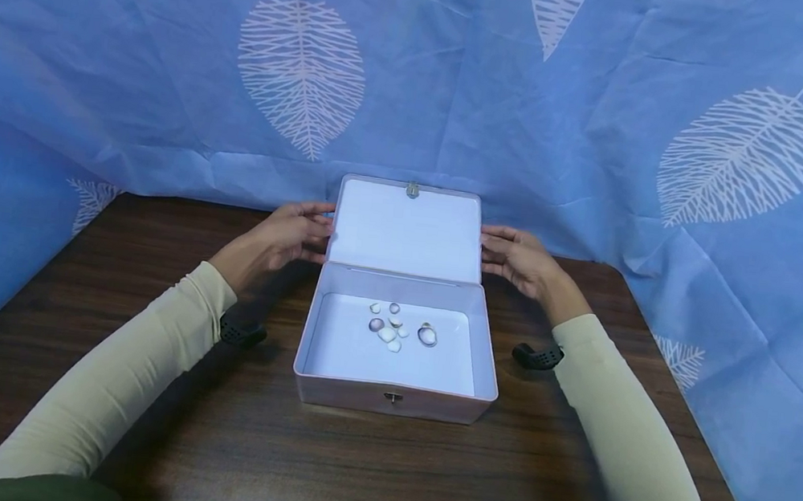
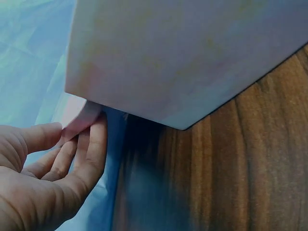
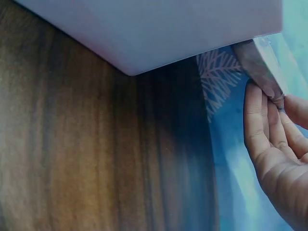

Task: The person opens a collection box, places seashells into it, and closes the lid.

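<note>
A pale pinkish metal box (image 1: 390, 404) stands on the table with its hinged lid (image 1: 406, 231) raised and leaning back. My left hand (image 1: 281, 239) holds the lid's left edge, thumb on one side and fingers behind, as the left wrist view shows. At the opposite edge my right hand (image 1: 520, 262) grips the lid the same way, between thumb and fingers. Inside, on the white bottom, lie several small shell-like pieces (image 1: 387, 335), white and purplish. To their right is a larger oval piece (image 1: 427, 334) with a dark rim. The pieces' exact kind is too small to tell.
The dark wooden table (image 1: 380, 474) carries the box. A blue cloth (image 1: 462, 71) with white leaf prints hangs close behind the lid and along both sides. A metal clasp (image 1: 412, 190) sits on the lid's top edge, its catch (image 1: 393, 397) on the box front.
</note>
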Demonstrator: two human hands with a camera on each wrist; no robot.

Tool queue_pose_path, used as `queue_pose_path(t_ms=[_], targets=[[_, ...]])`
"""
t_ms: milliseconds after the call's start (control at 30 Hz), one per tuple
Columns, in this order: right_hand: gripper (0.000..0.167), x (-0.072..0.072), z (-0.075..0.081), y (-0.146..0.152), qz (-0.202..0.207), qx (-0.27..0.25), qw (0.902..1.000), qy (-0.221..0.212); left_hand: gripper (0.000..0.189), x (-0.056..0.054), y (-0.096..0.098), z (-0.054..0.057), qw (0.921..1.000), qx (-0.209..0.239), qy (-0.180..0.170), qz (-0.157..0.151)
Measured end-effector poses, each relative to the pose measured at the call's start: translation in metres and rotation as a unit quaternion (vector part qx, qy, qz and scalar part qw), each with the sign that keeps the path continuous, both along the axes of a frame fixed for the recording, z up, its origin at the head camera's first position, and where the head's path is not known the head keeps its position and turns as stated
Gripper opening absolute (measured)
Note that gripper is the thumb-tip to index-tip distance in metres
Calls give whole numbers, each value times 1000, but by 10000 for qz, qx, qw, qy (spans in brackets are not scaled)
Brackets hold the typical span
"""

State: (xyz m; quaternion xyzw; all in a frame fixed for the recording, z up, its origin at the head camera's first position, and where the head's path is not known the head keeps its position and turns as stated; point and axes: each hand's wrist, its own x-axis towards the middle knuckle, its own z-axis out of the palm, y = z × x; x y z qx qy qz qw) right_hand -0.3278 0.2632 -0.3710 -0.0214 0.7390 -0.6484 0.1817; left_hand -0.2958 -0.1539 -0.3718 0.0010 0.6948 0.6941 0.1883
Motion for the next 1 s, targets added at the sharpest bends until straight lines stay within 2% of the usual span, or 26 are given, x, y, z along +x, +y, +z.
queue_pose_path(t_ms=[300,467,733,1000], targets=[[50,2,14,1,-85,-102,9996,243,72,-1,-3,14,9996,-153,181,-153],[45,7,22,2,-113,-37,9987,504,66,-2,-4,20,9993,-130,302,-152],[40,23,36,-1,-228,424,9910,1248,60,4,-8,27,9969,-334,666,-250],[42,39,43,-4,-346,573,9783,1959,55,13,-11,32,9916,-385,1212,-254]])
